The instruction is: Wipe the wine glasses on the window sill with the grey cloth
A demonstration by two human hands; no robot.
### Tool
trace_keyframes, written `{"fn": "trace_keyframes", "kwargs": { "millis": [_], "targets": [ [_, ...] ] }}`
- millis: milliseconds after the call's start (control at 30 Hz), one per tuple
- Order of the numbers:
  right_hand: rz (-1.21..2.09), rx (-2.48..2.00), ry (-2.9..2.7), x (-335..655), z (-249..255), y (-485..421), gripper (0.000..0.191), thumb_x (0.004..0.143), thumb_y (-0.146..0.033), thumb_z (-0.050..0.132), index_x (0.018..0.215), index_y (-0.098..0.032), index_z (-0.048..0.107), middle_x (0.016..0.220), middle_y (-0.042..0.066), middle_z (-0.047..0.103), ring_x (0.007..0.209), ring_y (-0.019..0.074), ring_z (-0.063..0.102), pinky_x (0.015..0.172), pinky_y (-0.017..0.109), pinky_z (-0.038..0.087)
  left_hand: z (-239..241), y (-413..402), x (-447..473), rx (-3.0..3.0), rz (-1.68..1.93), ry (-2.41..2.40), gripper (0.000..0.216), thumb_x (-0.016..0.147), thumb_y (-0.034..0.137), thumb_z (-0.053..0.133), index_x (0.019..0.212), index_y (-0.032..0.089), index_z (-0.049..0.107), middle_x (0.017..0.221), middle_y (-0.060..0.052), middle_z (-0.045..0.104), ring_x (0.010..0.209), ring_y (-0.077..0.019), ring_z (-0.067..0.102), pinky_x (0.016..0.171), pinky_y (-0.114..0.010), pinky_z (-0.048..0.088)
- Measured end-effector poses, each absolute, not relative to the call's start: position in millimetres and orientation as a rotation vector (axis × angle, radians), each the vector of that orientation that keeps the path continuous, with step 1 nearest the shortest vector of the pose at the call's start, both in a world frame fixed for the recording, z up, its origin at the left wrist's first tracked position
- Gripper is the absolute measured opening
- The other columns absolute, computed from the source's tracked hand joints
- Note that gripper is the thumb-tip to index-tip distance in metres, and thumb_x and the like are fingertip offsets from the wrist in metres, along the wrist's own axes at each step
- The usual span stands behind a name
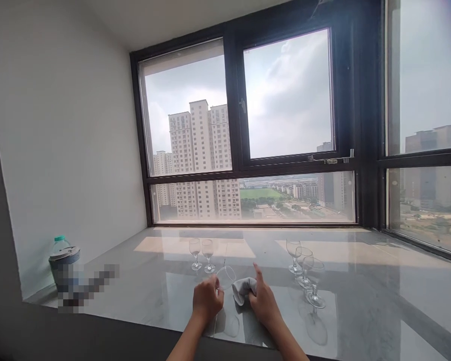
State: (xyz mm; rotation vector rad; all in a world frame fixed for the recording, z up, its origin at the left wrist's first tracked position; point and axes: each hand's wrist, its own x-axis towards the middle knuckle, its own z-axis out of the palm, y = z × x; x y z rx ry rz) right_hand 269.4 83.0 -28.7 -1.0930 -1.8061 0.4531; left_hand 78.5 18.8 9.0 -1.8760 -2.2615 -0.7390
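Note:
My left hand (207,299) grips a clear wine glass (226,277) tilted on its side above the marble sill (361,301). My right hand (262,301) holds a grey cloth (243,289) pressed against the glass's bowl, index finger raised. Two upright wine glasses (202,253) stand behind my left hand. Three more wine glasses (305,273) stand in a row to the right of my right hand.
A dark tin with a plastic bottle (63,258) behind it stands at the sill's left end by the white wall (60,150). A blurred patch lies beside it. Large dark-framed windows (285,100) close the back and right sides.

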Motion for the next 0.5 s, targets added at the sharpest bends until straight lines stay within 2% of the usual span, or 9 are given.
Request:
{"fn": "trace_keyframes", "kwargs": {
  "millis": [100, 200, 367, 500],
  "targets": [
    [0.508, -1.092, -1.744, 272, -25, 85, 0.074, 0.068, -0.013, 0.045, 0.141, -0.019, 0.036, 0.096, 0.005, 0.068, 0.090, 0.0229, 0.066, 0.081, 0.033, 0.048, 10, 17, 78, -1.858, -0.726, -2.248, 0.017, 0.083, 0.022, 0.047, 0.091, 0.019, 0.061, 0.084, -0.006, 0.070, 0.083, -0.0220, 0.067, 0.070, -0.028, 0.038],
    [0.555, -1.105, -1.630, 276, -20, 82, 0.064, 0.070, -0.019, 0.047, 0.134, -0.019, 0.043, 0.090, 0.004, 0.067, 0.079, 0.0221, 0.066, 0.076, 0.033, 0.050, 10, 17, 78, -1.852, -0.703, -2.234, 0.017, 0.083, 0.023, 0.047, 0.092, 0.019, 0.062, 0.084, -0.007, 0.071, 0.081, -0.0221, 0.067, 0.070, -0.029, 0.038],
    [0.472, -1.044, -1.463, 283, -5, 67, 0.051, 0.076, -0.026, 0.048, 0.127, -0.019, 0.048, 0.094, 0.004, 0.065, 0.070, 0.0175, 0.061, 0.067, 0.028, 0.049, 9, 20, 80, -1.840, -0.673, -2.235, 0.018, 0.083, 0.024, 0.047, 0.093, 0.020, 0.061, 0.084, -0.007, 0.070, 0.080, -0.0227, 0.067, 0.070, -0.030, 0.039],
    [0.479, -0.964, -1.465, 284, 17, 64, 0.049, 0.076, -0.026, 0.051, 0.125, -0.021, 0.048, 0.098, 0.003, 0.066, 0.074, 0.0172, 0.061, 0.069, 0.028, 0.048, 8, 20, 78, -1.849, -0.666, -2.235, 0.018, 0.082, 0.026, 0.048, 0.094, 0.020, 0.061, 0.084, -0.007, 0.070, 0.080, -0.0236, 0.067, 0.069, -0.030, 0.039]
  ]
}}
